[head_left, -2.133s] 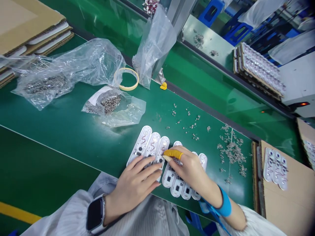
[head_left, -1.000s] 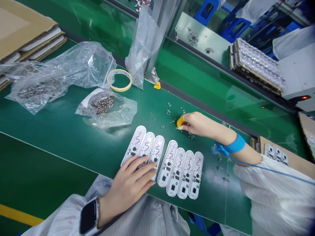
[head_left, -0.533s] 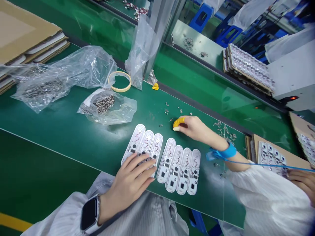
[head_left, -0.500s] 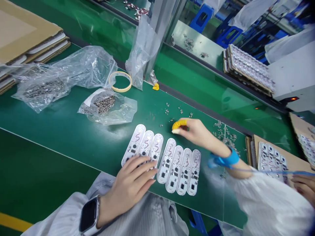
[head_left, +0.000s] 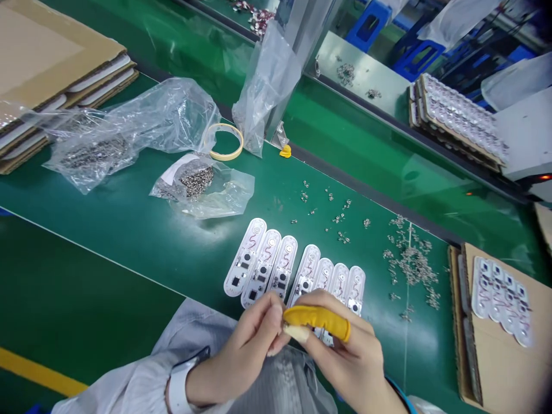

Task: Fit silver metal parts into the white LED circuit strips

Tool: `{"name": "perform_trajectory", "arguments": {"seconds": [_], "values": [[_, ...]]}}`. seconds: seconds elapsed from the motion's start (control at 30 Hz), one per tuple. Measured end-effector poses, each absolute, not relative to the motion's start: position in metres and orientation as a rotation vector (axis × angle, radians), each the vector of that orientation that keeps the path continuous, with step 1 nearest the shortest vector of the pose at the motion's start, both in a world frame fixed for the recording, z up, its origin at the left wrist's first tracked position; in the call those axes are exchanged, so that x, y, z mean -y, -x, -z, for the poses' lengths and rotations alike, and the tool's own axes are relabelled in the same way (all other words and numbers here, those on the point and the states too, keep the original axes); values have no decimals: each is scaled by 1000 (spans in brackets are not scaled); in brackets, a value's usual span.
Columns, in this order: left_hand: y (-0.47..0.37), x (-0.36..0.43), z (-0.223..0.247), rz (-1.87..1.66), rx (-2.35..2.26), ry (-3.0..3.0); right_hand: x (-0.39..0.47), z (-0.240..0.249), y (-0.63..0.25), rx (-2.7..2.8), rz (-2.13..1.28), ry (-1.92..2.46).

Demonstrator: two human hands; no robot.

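Along the slanting workstation, largest first: one long bench top, matte green [head_left: 146,207], carrying all the stock listed below. Upper left, one layered stack of tan corrugated cardboard [head_left: 43,57] with white pieces between its sheets. Lower right, one tan cardboard-topped pile [head_left: 495,368]. Toward the back left, one long crumpled clear plastic bag [head_left: 172,115] and one smaller clear bag holding metal pieces [head_left: 228,190].

Left hand [head_left: 245,351]: thumb and fingers pinched together. Right hand [head_left: 353,356]: index, in a yellow rubber finger sleeve [head_left: 317,318], closed against the thumb. Both sets of fingertips meet over the near ends of the bench units; whatever lies between them is too small to identify.

Three white oblong housings, left group [head_left: 263,267], and four white oblong housings, right group [head_left: 340,282]: side by side on the green, wiring and dark components exposed, no covers visible. Four similar white housings on cardboard [head_left: 502,299]: apparently set aside, finished or waiting cannot be told.

Small silver metal parts, main heap [head_left: 416,264], with loose strays [head_left: 343,237] nearer the housings: plenty left unused. Judged overall: partway through; which bench housings are complete cannot be told.
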State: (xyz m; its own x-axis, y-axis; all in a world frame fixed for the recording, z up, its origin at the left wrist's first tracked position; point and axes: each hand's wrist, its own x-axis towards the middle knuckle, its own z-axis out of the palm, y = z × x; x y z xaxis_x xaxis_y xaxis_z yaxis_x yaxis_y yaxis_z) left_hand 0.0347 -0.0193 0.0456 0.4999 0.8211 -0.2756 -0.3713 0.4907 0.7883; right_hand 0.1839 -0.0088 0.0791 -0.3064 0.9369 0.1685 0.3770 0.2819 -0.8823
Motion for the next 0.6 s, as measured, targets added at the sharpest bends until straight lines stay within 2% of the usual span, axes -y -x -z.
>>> {"name": "perform_trajectory", "arguments": {"seconds": [0.17, 0.37, 0.5, 0.6], "values": [[-22, 16, -51, -801, -811, -728, 1, -87, -176, 1975, -980, 1145], [-7, 17, -44, -855, -1014, -1019, -17, -82, -167, 2050, -893, 1173], [7, 19, -27, -1023, -1275, -1656, -37, -59, -170, 2190, -596, 1338], [14, 14, -15, -946, -1272, -2196, -44, -44, -171, 2324, -495, 1373]]}}
